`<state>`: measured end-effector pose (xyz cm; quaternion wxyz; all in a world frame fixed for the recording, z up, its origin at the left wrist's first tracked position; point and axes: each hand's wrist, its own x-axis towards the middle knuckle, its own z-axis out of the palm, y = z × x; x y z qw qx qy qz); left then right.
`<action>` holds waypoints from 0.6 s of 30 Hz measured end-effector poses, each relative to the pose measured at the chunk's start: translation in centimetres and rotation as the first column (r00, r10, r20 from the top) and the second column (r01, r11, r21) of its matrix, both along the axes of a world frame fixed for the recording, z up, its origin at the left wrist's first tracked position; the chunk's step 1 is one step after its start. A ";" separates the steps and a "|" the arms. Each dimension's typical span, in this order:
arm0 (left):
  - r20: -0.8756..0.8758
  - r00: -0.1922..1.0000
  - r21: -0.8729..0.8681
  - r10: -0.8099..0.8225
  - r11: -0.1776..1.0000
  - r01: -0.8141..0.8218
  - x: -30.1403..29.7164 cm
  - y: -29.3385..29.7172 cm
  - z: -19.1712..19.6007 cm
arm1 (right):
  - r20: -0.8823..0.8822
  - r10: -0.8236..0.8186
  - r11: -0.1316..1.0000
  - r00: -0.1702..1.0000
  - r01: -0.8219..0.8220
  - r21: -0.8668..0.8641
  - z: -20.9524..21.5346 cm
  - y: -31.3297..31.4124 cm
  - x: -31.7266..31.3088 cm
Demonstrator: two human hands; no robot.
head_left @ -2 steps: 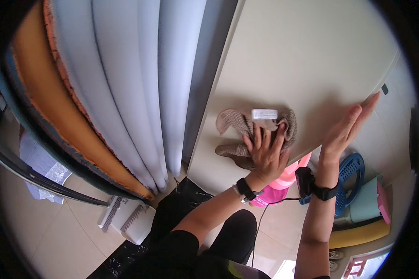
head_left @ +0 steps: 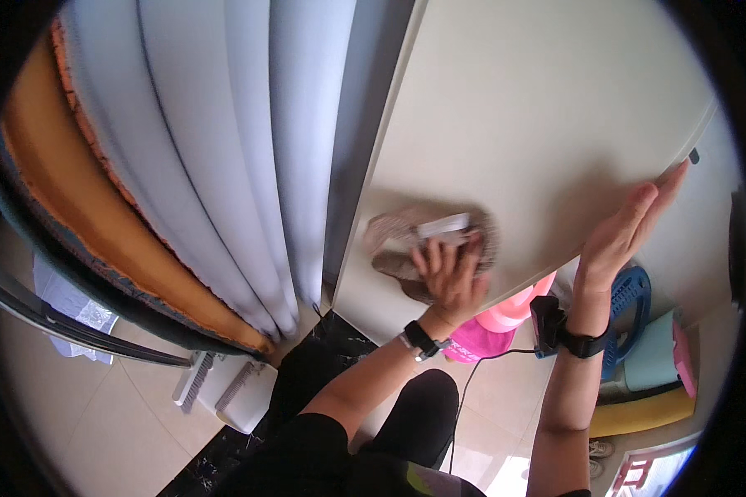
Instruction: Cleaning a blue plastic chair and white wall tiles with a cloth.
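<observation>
A brown knitted cloth [head_left: 394, 267] with a white label [head_left: 444, 225] lies bunched against the pale door panel [head_left: 522, 108]. My left hand [head_left: 453, 277] presses on it with fingers spread, not wrapped round it; hand and cloth are blurred. At the panel's right edge my right hand [head_left: 617, 236] rests with its fingers stretched out along the edge and the thumb apart, holding nothing. Dark bands sit on both wrists, and a small black device with a cable [head_left: 505, 353] is at the right wrist.
Long grey-white curtain folds [head_left: 249, 166] and an orange one [head_left: 83, 182] hang at the left. A brush and dustpan [head_left: 224, 389] stand below them. Under the panel are a pink tub [head_left: 505, 313], a blue plastic stool [head_left: 630, 306] and a light-blue bin [head_left: 650, 356].
My left hand and the cloth have slid left and slightly down across the panel. My right hand stays at the panel's edge, a little farther right in the picture.
</observation>
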<state>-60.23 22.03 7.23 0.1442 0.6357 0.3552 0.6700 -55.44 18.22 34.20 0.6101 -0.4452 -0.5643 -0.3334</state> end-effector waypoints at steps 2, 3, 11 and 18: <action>0.050 0.992 -0.065 0.117 0.991 -0.114 1.1 0.8 -7.9 | 0.017 -0.012 1.000 1.000 0.013 -0.014 0.2 -0.1 0.3; 0.045 0.996 -0.136 0.074 0.988 -0.067 1.3 0.8 -11.0 | 0.053 -0.097 0.995 0.994 0.097 -0.003 0.3 -0.3 0.8; 0.644 0.730 -0.695 0.228 0.574 0.433 2.0 1.0 -21.4 | 0.076 -0.026 0.999 0.997 0.022 0.043 0.3 0.6 0.7; 0.423 0.894 -0.575 0.149 0.806 0.138 4.5 -6.3 -0.8 | 0.084 -0.078 0.996 0.993 0.074 0.049 0.1 0.6 1.0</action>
